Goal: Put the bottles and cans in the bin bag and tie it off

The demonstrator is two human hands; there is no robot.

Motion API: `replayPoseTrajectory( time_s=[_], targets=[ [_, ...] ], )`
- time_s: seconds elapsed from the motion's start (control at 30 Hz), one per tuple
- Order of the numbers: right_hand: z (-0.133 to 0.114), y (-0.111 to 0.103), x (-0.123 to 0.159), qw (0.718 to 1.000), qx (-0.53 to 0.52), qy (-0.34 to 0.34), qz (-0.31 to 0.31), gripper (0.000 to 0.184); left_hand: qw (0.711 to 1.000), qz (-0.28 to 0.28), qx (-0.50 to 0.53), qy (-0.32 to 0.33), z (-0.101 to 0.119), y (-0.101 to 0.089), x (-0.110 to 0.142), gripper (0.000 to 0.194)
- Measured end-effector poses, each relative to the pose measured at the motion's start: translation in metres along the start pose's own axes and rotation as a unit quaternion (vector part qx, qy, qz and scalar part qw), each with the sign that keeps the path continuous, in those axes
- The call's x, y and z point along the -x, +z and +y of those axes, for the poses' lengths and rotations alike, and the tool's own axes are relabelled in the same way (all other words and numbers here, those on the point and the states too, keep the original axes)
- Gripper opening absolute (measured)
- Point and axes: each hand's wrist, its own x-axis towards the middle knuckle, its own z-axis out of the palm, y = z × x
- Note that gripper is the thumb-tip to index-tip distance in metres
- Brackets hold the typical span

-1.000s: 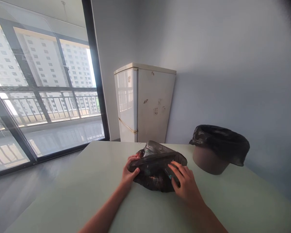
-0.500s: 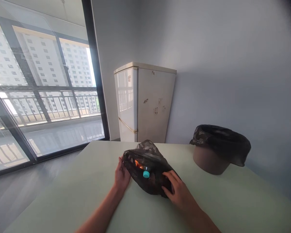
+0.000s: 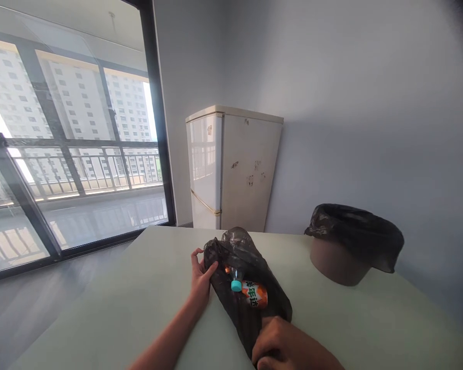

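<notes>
A black plastic bag [image 3: 272,280] lies on the table with its mouth spread toward me. Inside the opening show a clear bottle with a teal cap [image 3: 236,285] and an orange drink can [image 3: 256,295] with green lettering. Another bit of orange peeks out behind the bottle, too covered to make out. My left hand [image 3: 201,275] grips the bag's left rim, thumb over the plastic and fingers curled behind it. Closed in a fist, my right hand [image 3: 280,341] clutches the bag's near edge at the bottom of the view.
A brown bin [image 3: 339,263] lined with a black bag [image 3: 355,231] stands at the right of the pale green table [image 3: 139,308]. Behind the table are a white fridge [image 3: 250,169] and a grey wall. A glass sliding door [image 3: 77,195] is at the left.
My right hand has moved down toward me and closed, pulling the near edge of the bag along. The opening is wider, and the orange can now shows. My left thumb has come over the rim.
</notes>
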Motion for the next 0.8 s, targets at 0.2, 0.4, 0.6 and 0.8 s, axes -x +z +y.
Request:
replayPoseTrajectory(
  time_s=[0.2, 0.4, 0.6, 0.8],
  targets=[
    [0.048, 0.014, -0.008, 0.971, 0.074, 0.029, 0.224, 0.030, 0.993, 0.009, -0.089, 0.074, -0.005, -0.007, -0.004, 0.037],
    [0.058, 0.010, -0.014, 0.919, 0.203, 0.039, 0.334, 0.023, 0.981, -0.060, -0.173, 0.068, -0.009, -0.003, -0.006, 0.042],
    [0.059, 0.013, -0.016, 0.901, 0.243, 0.068, 0.353, 0.032, 0.988, -0.012, -0.144, 0.057, -0.020, -0.006, -0.007, 0.071],
    [0.050, 0.012, -0.034, 0.891, 0.357, 0.017, 0.279, 0.067, 0.985, -0.017, -0.155, 0.067, -0.028, -0.012, -0.007, 0.074]
  ],
)
